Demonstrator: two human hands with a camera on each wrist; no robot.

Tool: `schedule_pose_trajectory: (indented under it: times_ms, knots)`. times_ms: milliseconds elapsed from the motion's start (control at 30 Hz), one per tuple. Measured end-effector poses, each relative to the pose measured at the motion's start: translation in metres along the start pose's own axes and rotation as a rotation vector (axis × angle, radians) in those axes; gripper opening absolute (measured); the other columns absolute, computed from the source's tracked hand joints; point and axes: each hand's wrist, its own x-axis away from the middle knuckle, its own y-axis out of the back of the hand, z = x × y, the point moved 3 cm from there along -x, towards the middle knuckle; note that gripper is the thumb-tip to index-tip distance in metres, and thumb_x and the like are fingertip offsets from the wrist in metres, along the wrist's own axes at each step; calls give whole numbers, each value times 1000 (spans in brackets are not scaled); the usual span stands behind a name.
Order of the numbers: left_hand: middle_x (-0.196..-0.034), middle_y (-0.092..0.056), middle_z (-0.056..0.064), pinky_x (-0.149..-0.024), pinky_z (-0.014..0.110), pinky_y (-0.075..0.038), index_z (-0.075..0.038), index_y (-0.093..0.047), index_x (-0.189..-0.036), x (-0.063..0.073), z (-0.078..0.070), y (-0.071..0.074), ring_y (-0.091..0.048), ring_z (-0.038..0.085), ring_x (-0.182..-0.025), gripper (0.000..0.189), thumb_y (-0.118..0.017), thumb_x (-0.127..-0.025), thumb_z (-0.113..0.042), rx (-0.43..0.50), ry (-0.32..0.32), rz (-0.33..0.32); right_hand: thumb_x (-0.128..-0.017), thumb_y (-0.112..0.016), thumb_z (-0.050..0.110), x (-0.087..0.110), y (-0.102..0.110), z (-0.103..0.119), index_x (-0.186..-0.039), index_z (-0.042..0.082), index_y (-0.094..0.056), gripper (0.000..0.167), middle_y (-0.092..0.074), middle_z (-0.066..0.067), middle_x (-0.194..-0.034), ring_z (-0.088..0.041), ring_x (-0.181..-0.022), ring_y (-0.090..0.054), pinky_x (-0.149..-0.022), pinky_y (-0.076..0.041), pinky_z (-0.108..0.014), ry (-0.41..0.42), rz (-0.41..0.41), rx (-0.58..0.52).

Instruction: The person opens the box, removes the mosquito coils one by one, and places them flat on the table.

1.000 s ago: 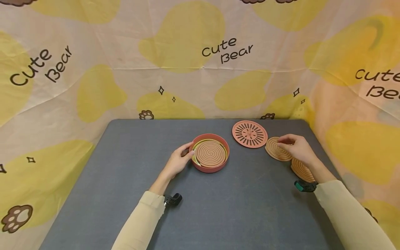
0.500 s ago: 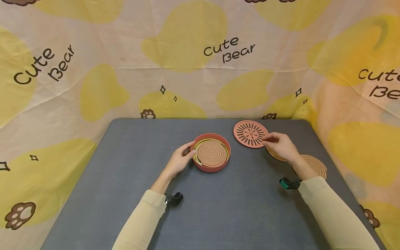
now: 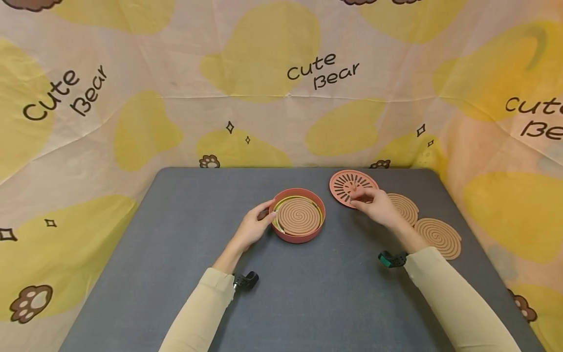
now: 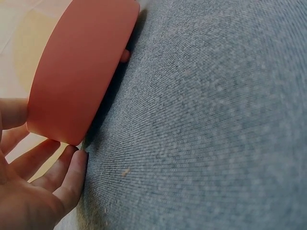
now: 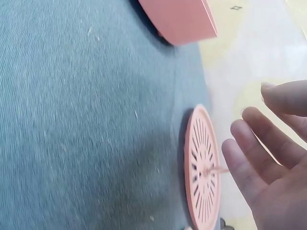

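A round reddish mosquito coil box stands on the table, a brown mosquito coil lying flat inside a yellow-green ring. My left hand grips the box's left side, thumb at the rim; the left wrist view shows fingertips against the box's outer wall. My right hand hovers at the front right of the pink slotted lid, partly covering it. Thumb and fingers are apart with nothing between them in the right wrist view. From the lid's middle a thin peg sticks up.
Two more brown coils lie at the right, one spiral partly behind my right hand and another coil nearer the table's right edge. A patterned cloth hangs behind the grey table.
My right hand has moved left from the nearer-to-lid coil to over the lid, uncovering the coils. My left hand has kept its hold on the box.
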Motion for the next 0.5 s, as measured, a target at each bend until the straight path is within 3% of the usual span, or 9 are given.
schedule_pose_trajectory:
  times_ms: [200, 333, 500]
  knots:
    - [-153, -49, 3, -105, 46, -48, -20, -52, -151, 0, 0, 0, -50, 25, -137, 48, -61, -105, -28, 9, 4, -2, -95, -74, 13, -2, -14, 3, -111, -4, -73, 23, -72, -15, -105, -20, -91, -65, -73, -52, -21, 32, 15, -9]
    - [-152, -50, 4, -104, 45, -49, -20, -52, -151, -1, 0, -1, -52, 25, -135, 48, -61, -104, -28, 14, 3, -5, -95, -75, 18, -2, -22, 5, -113, -2, -74, 26, -71, -13, -107, -25, -94, -66, -74, -52, -23, 6, 24, -10]
    - [-152, -50, 5, -104, 46, -49, -20, -52, -150, 0, 0, -1, -53, 25, -133, 48, -62, -104, -28, 33, 3, -7, -96, -74, 18, -2, -33, 8, -114, 0, -74, 26, -71, -11, -107, -22, -96, -66, -77, -52, -24, 17, 42, -9]
